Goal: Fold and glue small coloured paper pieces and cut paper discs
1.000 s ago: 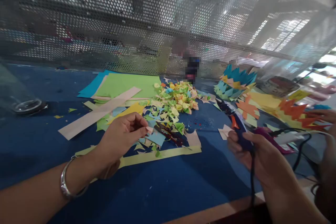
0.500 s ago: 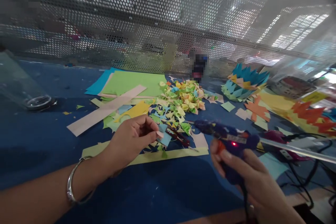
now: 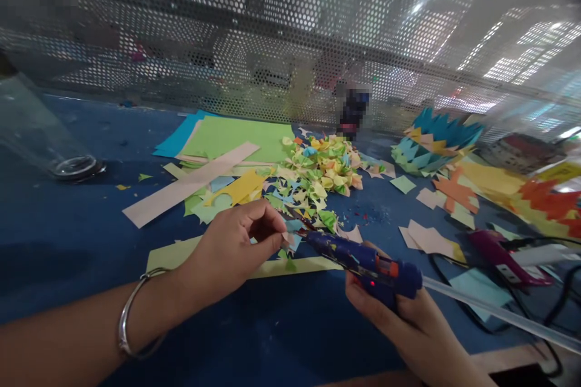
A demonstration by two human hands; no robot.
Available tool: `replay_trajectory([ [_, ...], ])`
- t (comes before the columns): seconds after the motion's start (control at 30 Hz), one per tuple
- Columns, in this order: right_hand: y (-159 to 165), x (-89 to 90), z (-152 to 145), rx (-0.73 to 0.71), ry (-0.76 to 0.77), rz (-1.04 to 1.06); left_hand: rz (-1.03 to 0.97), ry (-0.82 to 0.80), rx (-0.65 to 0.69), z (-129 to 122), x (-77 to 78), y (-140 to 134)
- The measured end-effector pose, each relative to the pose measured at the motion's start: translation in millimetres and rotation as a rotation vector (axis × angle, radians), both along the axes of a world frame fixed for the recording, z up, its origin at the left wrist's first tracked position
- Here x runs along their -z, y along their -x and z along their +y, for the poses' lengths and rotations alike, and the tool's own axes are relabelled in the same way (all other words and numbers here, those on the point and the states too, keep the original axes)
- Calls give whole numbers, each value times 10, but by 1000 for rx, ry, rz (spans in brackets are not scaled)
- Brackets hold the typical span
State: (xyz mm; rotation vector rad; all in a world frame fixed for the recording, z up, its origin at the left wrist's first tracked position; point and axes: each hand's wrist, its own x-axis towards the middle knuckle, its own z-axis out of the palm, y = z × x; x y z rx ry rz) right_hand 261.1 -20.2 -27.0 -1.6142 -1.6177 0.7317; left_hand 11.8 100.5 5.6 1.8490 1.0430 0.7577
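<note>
My left hand (image 3: 247, 242), with a silver bangle at the wrist, pinches a small pale pink paper piece (image 3: 285, 237) between thumb and fingertips. My right hand (image 3: 394, 314) is wrapped round the handle of a blue glue gun (image 3: 363, 260), its red light lit and a long clear glue stick (image 3: 490, 305) sticking out behind. The gun's nozzle points left and is close to the paper piece; whether they touch I cannot tell. Beyond the hands lies a heap of small folded paper flowers (image 3: 324, 163), with cut scraps (image 3: 290, 190) in front of it.
Green paper sheets (image 3: 245, 136) lie at the back, a pale pink strip (image 3: 190, 184) across them. A clear jar (image 3: 49, 133) lies at left. At right are a layered blue paper piece (image 3: 440, 136), orange paper shapes (image 3: 458, 190), a magenta power strip (image 3: 508, 260) and black cables. Perforated metal (image 3: 272, 54) rises behind.
My right hand has brought the glue gun left and turned it, so its nozzle is now near the pinched paper. My left hand keeps its pinch. The view has shifted slightly.
</note>
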Motion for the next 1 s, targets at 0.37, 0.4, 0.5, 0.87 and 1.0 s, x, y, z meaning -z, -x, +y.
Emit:
replay_trajectory([
  [0.37,-96,261,-87,78,5,-108,28,-75,12,-17,-4,-3],
  [0.4,-96,260,-88,77,-1,-107,28,-75,12,-20,-6,-2],
  [0.5,-105,275,-98,107,-1,-104,24,-68,14,-26,-6,-2],
  [0.87,-102,315,-117,152,-10,-122,13,-62,15,-29,-38,4],
  [1.0,-96,319,-121,158,-14,-120,2,-50,28,-35,-38,14],
])
